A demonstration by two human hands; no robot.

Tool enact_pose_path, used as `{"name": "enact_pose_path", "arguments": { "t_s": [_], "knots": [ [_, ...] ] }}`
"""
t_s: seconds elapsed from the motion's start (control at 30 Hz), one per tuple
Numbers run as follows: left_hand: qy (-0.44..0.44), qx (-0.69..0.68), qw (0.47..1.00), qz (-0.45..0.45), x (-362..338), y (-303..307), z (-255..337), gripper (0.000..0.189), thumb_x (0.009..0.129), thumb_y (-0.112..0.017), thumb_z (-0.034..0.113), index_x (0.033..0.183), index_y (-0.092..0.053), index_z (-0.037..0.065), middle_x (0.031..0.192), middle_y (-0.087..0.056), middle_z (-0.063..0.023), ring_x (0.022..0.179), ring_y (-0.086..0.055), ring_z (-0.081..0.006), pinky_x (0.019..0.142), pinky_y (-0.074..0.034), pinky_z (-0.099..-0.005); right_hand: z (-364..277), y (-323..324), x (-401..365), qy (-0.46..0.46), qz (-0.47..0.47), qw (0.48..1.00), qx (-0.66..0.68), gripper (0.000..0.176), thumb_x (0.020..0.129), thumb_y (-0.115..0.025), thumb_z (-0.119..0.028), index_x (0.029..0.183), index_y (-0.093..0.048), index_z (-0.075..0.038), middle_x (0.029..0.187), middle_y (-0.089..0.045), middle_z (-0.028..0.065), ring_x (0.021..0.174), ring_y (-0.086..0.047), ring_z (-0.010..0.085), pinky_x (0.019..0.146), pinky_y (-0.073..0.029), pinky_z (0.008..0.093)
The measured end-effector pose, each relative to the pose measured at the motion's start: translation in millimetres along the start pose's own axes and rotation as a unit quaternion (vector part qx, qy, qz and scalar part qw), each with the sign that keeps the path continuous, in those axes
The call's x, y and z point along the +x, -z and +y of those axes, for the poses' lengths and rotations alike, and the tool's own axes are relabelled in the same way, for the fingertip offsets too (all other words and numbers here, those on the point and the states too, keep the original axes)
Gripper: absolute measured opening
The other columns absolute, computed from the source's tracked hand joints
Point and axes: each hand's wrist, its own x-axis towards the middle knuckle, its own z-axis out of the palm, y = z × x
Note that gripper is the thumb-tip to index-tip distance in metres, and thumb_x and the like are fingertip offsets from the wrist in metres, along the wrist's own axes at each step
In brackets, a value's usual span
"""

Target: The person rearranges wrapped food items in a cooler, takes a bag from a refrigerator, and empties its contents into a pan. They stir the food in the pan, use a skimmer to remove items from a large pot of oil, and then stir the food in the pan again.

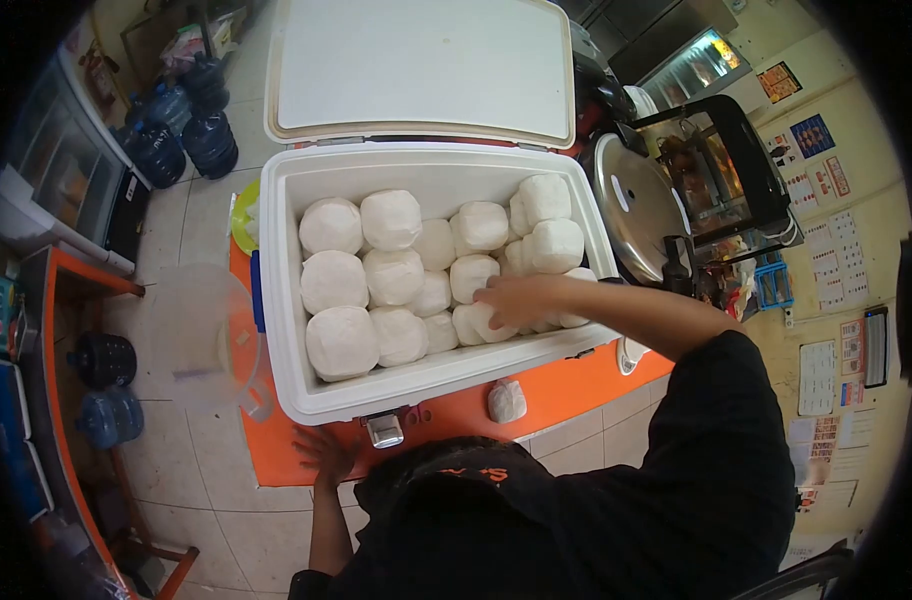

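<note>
A white cooler box [276, 300] stands with its lid raised on the orange table [276, 460]. Several white, rounded, blocky balls, like trimmed coconuts, are stacked inside it at uneven heights. My right hand [516, 302] reaches into the cooler from the right, its fingers curled over a white ball [484, 325] near the front wall. Part of that ball is hidden by the fingers. At the table's front edge, left of the metal latch [384, 430], my left hand [324, 455] lies flat with fingers spread, holding nothing. One wrapped-looking whitish ball [507, 401] sits on the table in front of the cooler.
A translucent plastic pitcher [201, 335] stands left of the cooler, near a green plate [244, 218]. To the right are a large round metal lid [638, 205] and a black glass-fronted oven [711, 165]. Water jugs [208, 145] stand on the tiled floor.
</note>
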Motion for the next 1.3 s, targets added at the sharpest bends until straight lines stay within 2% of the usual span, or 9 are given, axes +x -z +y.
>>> {"name": "enact_pose_path", "arguments": {
  "t_s": [0.2, 0.3, 0.53, 0.77, 0.97, 1.03, 1.13, 1.23, 1.3],
  "knots": [
    [-0.039, 0.05, 0.993, 0.102, 1, -28, -7, 0.076, 0.095, -0.046, 0.033, 0.148, -0.022, -0.016, 0.137, -0.024, -0.0566, 0.119, -0.022, -0.0837, 0.074, -0.038, -0.0876, -3, -12, 3, 0.022, 0.073, 0.99, -0.118, 0.03, 0.09, -0.057, -0.014, 0.119, -0.063, -0.008, 0.117, -0.059, 0.0142, 0.119, -0.055, 0.0293, 0.092, -0.051, 0.0414],
    [-0.079, 0.113, 0.963, 0.233, 19, -83, -18, 0.066, 0.095, -0.046, 0.027, 0.145, -0.032, -0.013, 0.131, -0.037, -0.054, 0.116, -0.028, -0.0834, 0.074, -0.035, -0.0901, -8, -2, 14, 0.223, 0.088, 0.937, -0.254, 0.026, 0.093, -0.055, -0.017, 0.115, -0.066, -0.01, 0.116, -0.061, 0.0097, 0.121, -0.054, 0.0285, 0.094, -0.05, 0.0399],
    [-0.114, 0.247, 0.925, 0.265, 17, -91, -22, 0.057, 0.097, -0.045, 0.024, 0.138, -0.038, -0.015, 0.124, -0.042, -0.0521, 0.114, -0.029, -0.084, 0.079, -0.018, -0.0965, -13, -34, 64, 0.273, -0.049, 0.925, -0.259, 0.027, 0.093, -0.056, -0.024, 0.111, -0.071, -0.01, 0.121, -0.063, 0.0085, 0.117, -0.057, 0.0293, 0.095, -0.051, 0.0402],
    [-0.127, -0.115, 0.985, 0.014, 11, -45, -15, 0.056, 0.103, -0.035, 0.03, 0.135, -0.038, -0.016, 0.129, -0.038, -0.0512, 0.122, -0.019, -0.081, 0.088, -0.007, -0.0929, -22, -17, 45, 0.18, -0.089, 0.941, -0.271, 0.024, 0.093, -0.056, -0.02, 0.101, -0.073, -0.007, 0.114, -0.066, 0.0092, 0.119, -0.058, 0.0266, 0.094, -0.053, 0.0407],
    [-0.158, -0.09, 0.977, -0.11, 28, -77, -28, 0.058, 0.107, -0.027, 0.036, 0.133, -0.039, -0.015, 0.134, -0.035, -0.0499, 0.129, -0.012, -0.0763, 0.096, 0.004, -0.0887, -7, -14, 35, 0.225, -0.076, 0.941, -0.242, 0.022, 0.094, -0.056, -0.023, 0.11, -0.07, -0.017, 0.121, -0.062, 0.0085, 0.123, -0.056, 0.0293, 0.091, -0.054, 0.0437],
    [-0.122, -0.165, 0.979, 0.004, 18, -72, -17, 0.056, 0.107, -0.028, 0.034, 0.133, -0.04, -0.014, 0.134, -0.037, -0.0494, 0.129, -0.017, -0.0747, 0.095, -0.003, -0.089, -4, -12, 27, 0.248, -0.051, 0.927, -0.276, 0.021, 0.094, -0.057, -0.024, 0.109, -0.07, -0.02, 0.122, -0.061, 0.0073, 0.123, -0.055, 0.0298, 0.09, -0.054, 0.0445],
    [-0.074, -0.234, 0.967, -0.072, -2, -6, -4, 0.074, 0.1, -0.046, 0.048, 0.147, -0.029, -0.006, 0.152, -0.02, -0.0387, 0.14, -0.008, -0.0637, 0.11, -0.01, -0.0732, -4, -10, 23, 0.279, -0.03, 0.909, -0.309, 0.02, 0.093, -0.058, -0.023, 0.108, -0.071, -0.02, 0.125, -0.058, 0.0067, 0.123, -0.053, 0.0287, 0.089, -0.054, 0.0438],
    [-0.112, 0.109, 0.95, 0.272, 4, -44, -16, 0.082, 0.097, -0.057, 0.051, 0.149, -0.032, -0.007, 0.155, -0.027, -0.0335, 0.143, -0.023, -0.0508, 0.118, -0.019, -0.0533, -19, 10, 30, 0.279, -0.066, 0.902, -0.323, 0.021, 0.092, -0.059, -0.02, 0.109, -0.071, -0.02, 0.126, -0.056, 0.0064, 0.123, -0.053, 0.0289, 0.089, -0.055, 0.0429],
    [-0.138, 0.058, 0.94, 0.306, 0, -44, -19, 0.078, 0.097, -0.059, 0.049, 0.145, -0.038, -0.01, 0.15, -0.039, -0.0333, 0.14, -0.036, -0.0458, 0.118, -0.024, -0.0454, -31, 24, 36, 0.232, -0.112, 0.92, -0.294, 0.022, 0.091, -0.06, -0.018, 0.109, -0.071, -0.02, 0.126, -0.056, 0.0055, 0.123, -0.053, 0.0294, 0.089, -0.055, 0.0428]
  ]
}}
